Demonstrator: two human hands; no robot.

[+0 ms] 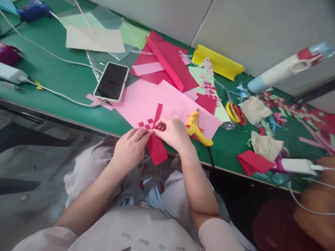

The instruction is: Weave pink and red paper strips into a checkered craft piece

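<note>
Both hands meet at the table's front edge over a piece of woven red and pink paper strips point(157, 150). My left hand point(131, 145) pinches the woven part from the left, its fingers closed. From the right, my right hand point(172, 133) grips the same piece with thumb and fingers pressed together. One red strip sticks up between the hands, and wider red ends hang down past the edge. The fingers hide the middle of the weave. Beneath lies a large pink paper sheet point(141, 94). A yellow hot glue gun point(195, 129) rests just right of my right hand.
A phone point(112, 82) with a white cable lies at left. Red paper point(178, 52), a yellow folded sheet point(217, 62) and scissors point(235, 113) are behind. A white bottle point(282, 73) leans at the wall. Another person's arm point(318, 195) is at far right.
</note>
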